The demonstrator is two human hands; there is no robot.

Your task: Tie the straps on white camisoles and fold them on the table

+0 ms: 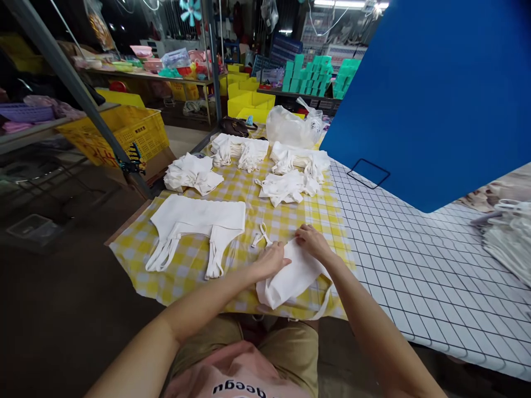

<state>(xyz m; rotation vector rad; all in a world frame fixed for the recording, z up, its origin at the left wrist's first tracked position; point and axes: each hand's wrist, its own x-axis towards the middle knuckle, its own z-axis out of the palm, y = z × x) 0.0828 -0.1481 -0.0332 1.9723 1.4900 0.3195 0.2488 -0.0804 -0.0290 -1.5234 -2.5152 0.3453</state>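
A white strappy top [296,276] lies partly folded near the table's front edge, one strap loop toward the far side and another hanging over the front. My left hand [271,260] is closed on its left upper part, thumb pointing right. With bent fingers, my right hand [311,240] grips the far edge of the same top. Left of my hands rests a flat stack of white strappy tops [199,215], their straps turned toward me. Finger undersides and the cloth beneath them are hidden.
More white garment piles [193,172] lie farther back on the yellow checked tablecloth [244,190]. Behind them sits a clear plastic bag [286,127]. A large blue board [431,110] rises at right above a white grid-patterned surface [398,265]. A metal post [83,94] stands at left, beside yellow crates [141,132].
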